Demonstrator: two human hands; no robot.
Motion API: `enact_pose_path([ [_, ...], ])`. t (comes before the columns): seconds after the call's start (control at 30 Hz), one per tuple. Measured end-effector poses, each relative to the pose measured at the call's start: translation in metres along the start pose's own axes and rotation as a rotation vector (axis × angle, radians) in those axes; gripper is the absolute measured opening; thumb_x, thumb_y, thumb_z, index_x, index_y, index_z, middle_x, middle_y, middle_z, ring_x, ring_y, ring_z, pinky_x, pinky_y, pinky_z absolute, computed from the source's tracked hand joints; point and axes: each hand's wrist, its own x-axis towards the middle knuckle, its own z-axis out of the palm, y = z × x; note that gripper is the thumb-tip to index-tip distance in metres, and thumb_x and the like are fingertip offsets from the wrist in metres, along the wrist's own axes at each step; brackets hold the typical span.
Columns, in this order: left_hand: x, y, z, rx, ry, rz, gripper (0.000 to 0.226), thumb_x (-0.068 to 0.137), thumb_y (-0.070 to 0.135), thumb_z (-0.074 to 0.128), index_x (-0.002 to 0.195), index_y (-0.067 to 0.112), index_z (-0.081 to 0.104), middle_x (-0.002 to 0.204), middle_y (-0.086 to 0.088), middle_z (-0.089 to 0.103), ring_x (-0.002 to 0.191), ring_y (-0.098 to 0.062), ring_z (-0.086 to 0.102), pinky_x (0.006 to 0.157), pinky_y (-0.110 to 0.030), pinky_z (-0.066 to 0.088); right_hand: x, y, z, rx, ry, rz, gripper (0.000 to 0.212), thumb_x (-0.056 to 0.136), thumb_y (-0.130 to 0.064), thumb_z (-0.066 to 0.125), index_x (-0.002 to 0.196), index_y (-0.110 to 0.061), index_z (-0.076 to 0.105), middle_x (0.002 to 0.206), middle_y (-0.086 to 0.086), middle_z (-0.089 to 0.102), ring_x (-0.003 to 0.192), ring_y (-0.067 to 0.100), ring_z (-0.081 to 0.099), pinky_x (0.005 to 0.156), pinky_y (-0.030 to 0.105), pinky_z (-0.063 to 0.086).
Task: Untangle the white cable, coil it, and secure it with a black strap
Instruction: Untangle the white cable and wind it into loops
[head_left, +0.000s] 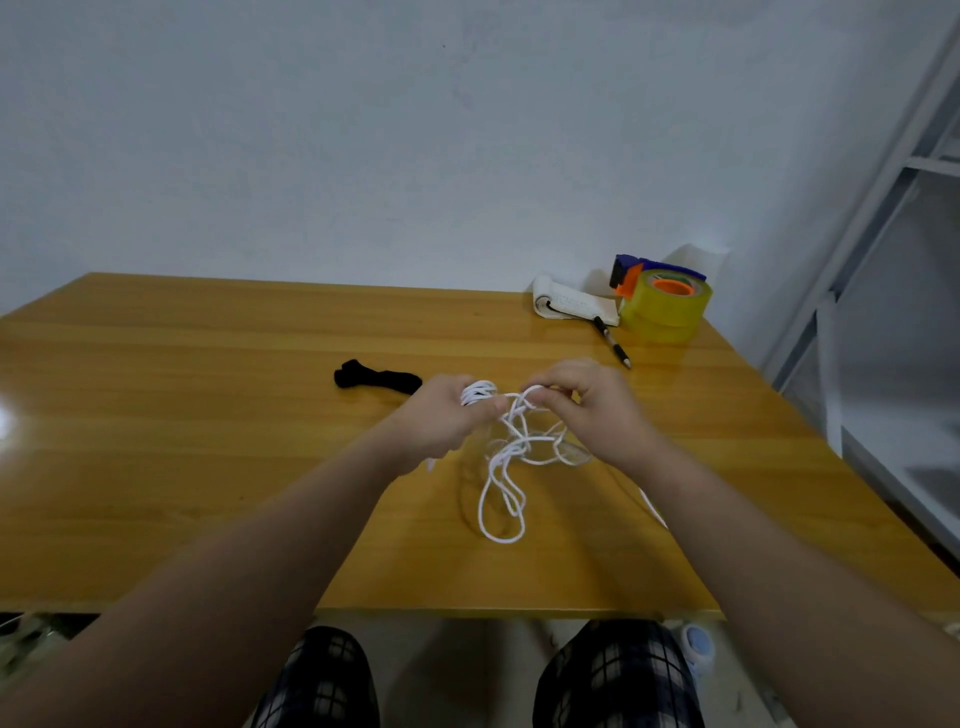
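This looks like a plain office or work room. A wooden tabletop (208, 415) stands against a bare white wall (363, 130). In its far right corner lie a notepad (571, 302), a pen (613, 343) and a tape dispenser (662, 301) with yellowish tape. At the right edge a grey metal shelf frame (883, 182) stands beside the tabletop.

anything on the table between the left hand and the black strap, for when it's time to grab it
Nothing visible. The black strap lies on bare wood just left of and slightly beyond the left hand, which is closed on a bunch of white cable loops. The pen, notepad and tape dispenser sit off to the right.
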Motion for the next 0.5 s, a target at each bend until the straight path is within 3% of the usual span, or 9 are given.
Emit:
enact_pose_path([
  [0.1, 0.001, 0.005, -0.002, -0.107, -0.112, -0.076, 0.027, 0.092, 0.039, 0.057, 0.082, 0.015, 0.053, 0.052, 0.005, 0.031, 0.039, -0.007, 0.022, 0.038, -0.019, 0.016, -0.003, -0.009, 0.002, 0.174, 0.142, 0.106, 0.008, 0.083, -0.015, 0.069, 0.086, -0.020, 0.075, 0.077, -0.020, 0.065, 0.080, -0.002, 0.061, 0.078, 0.015, 0.046],
  [0.2, 0.002, 0.007, -0.001, -0.146, -0.148, -0.142, 0.030, 0.093, 0.038, 0.055, 0.072, 0.019, 0.046, 0.049, 0.007, 0.026, 0.037, -0.006, 0.019, 0.036, -0.017, 0.014, -0.002, -0.019, 0.006, 0.317, 0.221, 0.166, 0.010, 0.084, -0.010, 0.068, 0.087, -0.018, 0.073, 0.080, -0.008, 0.069, 0.078, -0.009, 0.063, 0.077, 0.012, 0.049],
  [0.27, 0.004, 0.005, 0.000, -0.156, -0.118, -0.165, 0.033, 0.094, 0.037, 0.055, 0.068, 0.021, 0.043, 0.046, 0.008, 0.027, 0.036, -0.005, 0.019, 0.036, -0.017, 0.014, -0.002, -0.023, 0.008, 0.385, 0.197, 0.161, 0.010, 0.086, -0.007, 0.065, 0.091, -0.012, 0.072, 0.093, 0.002, 0.072, 0.090, -0.009, 0.061, 0.079, 0.008, 0.046],
  [0.37, 0.008, 0.005, -0.002, -0.144, -0.004, -0.173, 0.030, 0.093, 0.038, 0.055, 0.072, 0.019, 0.046, 0.049, 0.007, 0.031, 0.038, -0.006, 0.022, 0.036, -0.018, 0.016, -0.004, -0.021, 0.008, 0.370, 0.098, 0.106, 0.012, 0.087, -0.004, 0.062, 0.093, -0.006, 0.072, 0.104, 0.003, 0.070, 0.111, -0.004, 0.054, 0.085, 0.005, 0.041],
  [0.5, 0.014, 0.010, 0.000, -0.018, 0.173, -0.098, 0.028, 0.094, 0.036, 0.055, 0.077, 0.015, 0.050, 0.055, 0.002, 0.035, 0.046, -0.012, 0.028, 0.042, -0.022, 0.022, -0.006, -0.021, 0.006, 0.495, 0.141, 0.244, 0.018, 0.090, -0.003, 0.058, 0.080, -0.016, 0.067, 0.084, 0.000, 0.069, 0.076, 0.002, 0.064, 0.073, 0.020, 0.050],
])
